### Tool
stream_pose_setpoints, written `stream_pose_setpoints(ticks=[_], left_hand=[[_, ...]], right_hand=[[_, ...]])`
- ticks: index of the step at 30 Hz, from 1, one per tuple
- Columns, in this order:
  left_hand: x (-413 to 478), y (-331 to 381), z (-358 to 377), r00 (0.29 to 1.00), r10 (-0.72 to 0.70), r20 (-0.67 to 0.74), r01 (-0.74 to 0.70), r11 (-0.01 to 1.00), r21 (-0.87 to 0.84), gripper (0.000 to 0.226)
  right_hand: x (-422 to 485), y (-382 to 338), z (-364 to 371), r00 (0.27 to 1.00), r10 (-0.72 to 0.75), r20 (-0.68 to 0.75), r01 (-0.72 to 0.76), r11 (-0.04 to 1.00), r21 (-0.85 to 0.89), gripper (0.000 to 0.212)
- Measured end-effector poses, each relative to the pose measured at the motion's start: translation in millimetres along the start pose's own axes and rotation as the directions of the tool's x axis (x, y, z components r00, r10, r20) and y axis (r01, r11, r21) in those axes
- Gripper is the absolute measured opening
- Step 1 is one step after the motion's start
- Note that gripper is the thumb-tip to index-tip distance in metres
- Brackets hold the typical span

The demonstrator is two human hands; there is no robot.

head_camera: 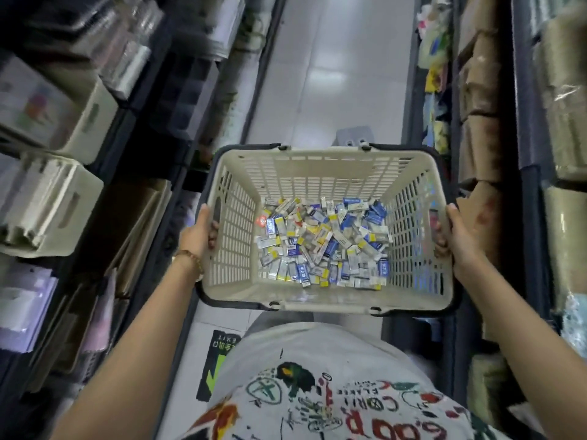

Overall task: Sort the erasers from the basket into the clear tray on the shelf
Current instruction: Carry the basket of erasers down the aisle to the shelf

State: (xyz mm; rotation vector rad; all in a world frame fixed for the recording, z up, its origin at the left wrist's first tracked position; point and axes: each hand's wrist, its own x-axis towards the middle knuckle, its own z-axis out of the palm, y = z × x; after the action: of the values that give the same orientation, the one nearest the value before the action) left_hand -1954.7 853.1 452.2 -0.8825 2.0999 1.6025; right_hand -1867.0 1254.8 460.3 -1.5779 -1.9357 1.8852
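Note:
A beige plastic basket [320, 173] with slotted walls and dark handles is held out in front of me above the aisle floor. Its bottom is covered by a heap of several small wrapped erasers [324, 242] in blue, white and yellow sleeves. My left hand [200, 231] grips the basket's left rim, fingers curled inside the wall. My right hand [457, 239] grips the right rim the same way. No clear tray can be made out in this blurred view.
Shelves line both sides of a narrow aisle. Beige storage boxes [54, 204] and stacked paper goods stand on the left shelf; brown wrapped packs [476, 100] fill the right shelf. A grey stool [354, 136] stands on the tiled floor beyond the basket.

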Motion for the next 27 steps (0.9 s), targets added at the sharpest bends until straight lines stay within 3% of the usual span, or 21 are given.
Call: stream_pose_setpoints(ticks=[4,11,14,19,23,27], left_hand=[[48.2,42.1,5.5,0.998,-0.04,-0.057,0.039,0.999,-0.022,0.051],[113.3,93.4,19.8,0.969,-0.138,-0.204,0.119,0.988,-0.103,0.055],[134.4,108.8,32.7,0.947,-0.201,-0.252,0.15,0.966,-0.209,0.052],[139.3,114.4,62.9,0.863,-0.326,-0.386,0.169,0.906,-0.388,0.052],[131.5,115.6,85.6,0.808,-0.448,-0.383,0.154,0.788,-0.596,0.059],[123.5,108.7,98.7,0.721,-0.521,-0.457,0.114,0.74,-0.663,0.057]], right_hand=[[44.5,-63.1,47.6,0.998,-0.014,0.067,0.015,1.0,-0.015,0.047],[127.0,-163.2,131.0,0.985,-0.038,0.167,0.069,0.98,-0.188,0.047],[170.6,-202.6,171.3,0.968,-0.041,0.249,0.109,0.957,-0.268,0.046],[234.7,-267.2,240.5,0.906,-0.054,0.421,0.232,0.893,-0.385,0.048],[259.8,-308.9,287.0,0.826,-0.029,0.563,0.341,0.82,-0.459,0.051],[269.2,-327.2,334.3,0.758,-0.017,0.651,0.424,0.772,-0.473,0.051]])
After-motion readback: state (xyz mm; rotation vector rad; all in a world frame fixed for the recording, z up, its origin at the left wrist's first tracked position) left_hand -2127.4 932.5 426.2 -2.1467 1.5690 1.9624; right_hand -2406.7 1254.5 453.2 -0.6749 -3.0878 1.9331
